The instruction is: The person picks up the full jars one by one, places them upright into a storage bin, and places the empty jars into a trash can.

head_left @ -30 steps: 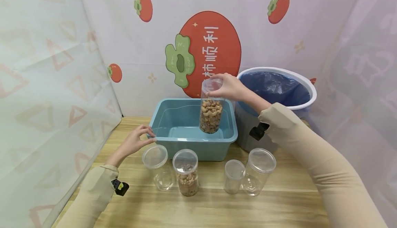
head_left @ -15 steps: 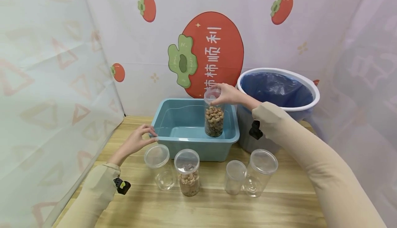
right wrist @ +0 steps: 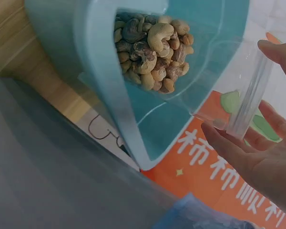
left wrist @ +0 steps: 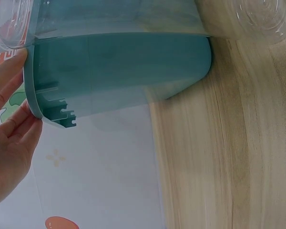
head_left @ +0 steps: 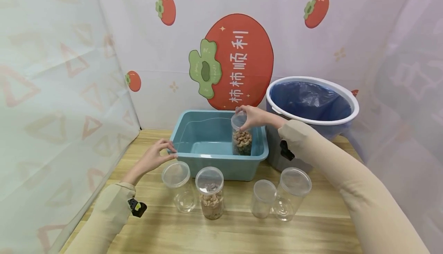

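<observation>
Centre frame: right hand point(head_left: 254, 117) pinching the lid of the nut jar point(head_left: 241, 135), now low inside the teal tub point(head_left: 194, 161); left hand point(head_left: 156, 157) grips the tub's corner; four jars point(head_left: 209, 192) remain on the table point(head_left: 311, 231).

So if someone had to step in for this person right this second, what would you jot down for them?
Right hand: grips the lid end of the nut jar, which is down inside the blue tub, right side. Whether it rests on the bottom cannot be told.
Left hand: fingers pinch the tub's front left rim, steadying it.
On the table in front: a second nut jar and three empty lidded jars, untouched.
Lined bin stands right of the tub.
Done: one jar in the tub. Left, probably: release it, then the other four.
</observation>
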{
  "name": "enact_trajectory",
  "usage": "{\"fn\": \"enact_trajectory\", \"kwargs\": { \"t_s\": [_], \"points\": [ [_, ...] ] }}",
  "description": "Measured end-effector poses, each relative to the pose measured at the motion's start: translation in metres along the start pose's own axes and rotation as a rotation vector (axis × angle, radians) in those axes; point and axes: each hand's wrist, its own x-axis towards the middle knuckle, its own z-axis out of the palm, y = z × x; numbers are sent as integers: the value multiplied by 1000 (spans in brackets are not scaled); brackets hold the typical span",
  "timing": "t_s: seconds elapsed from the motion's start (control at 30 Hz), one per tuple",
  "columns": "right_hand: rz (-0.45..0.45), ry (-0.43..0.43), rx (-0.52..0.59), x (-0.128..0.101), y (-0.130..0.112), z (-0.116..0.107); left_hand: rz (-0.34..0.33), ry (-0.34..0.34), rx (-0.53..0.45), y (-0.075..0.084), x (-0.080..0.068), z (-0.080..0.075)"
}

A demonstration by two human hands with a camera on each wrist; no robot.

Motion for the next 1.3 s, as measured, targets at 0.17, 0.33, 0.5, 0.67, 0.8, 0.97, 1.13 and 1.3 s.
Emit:
{"fn": "enact_trajectory", "kwargs": {
  "t_s": [0.17,0.33,0.5,0.67,0.8,0.97,1.13,1.3],
  "points": [
    [-5,-61,-29,0,8,11,1,-5,-1,0,-1,3],
    [5,-123,-81,0,12,18,3,-5,-16,0,-1,4],
    [26,-169,-101,-2,15,21,10,0,-6,0,-1,4],
    [39,-216,-91,-4,17,22,16,1,4,0,-1,5],
    [33,-239,-90,-5,17,22,19,3,2,-1,-1,5],
    [48,-236,-128,-3,18,20,25,9,2,-1,-1,4],
    [79,-199,-170,-2,17,19,28,10,7,0,0,3],
    [50,-166,-194,-1,13,16,37,14,3,-1,0,2]
  ]
}}
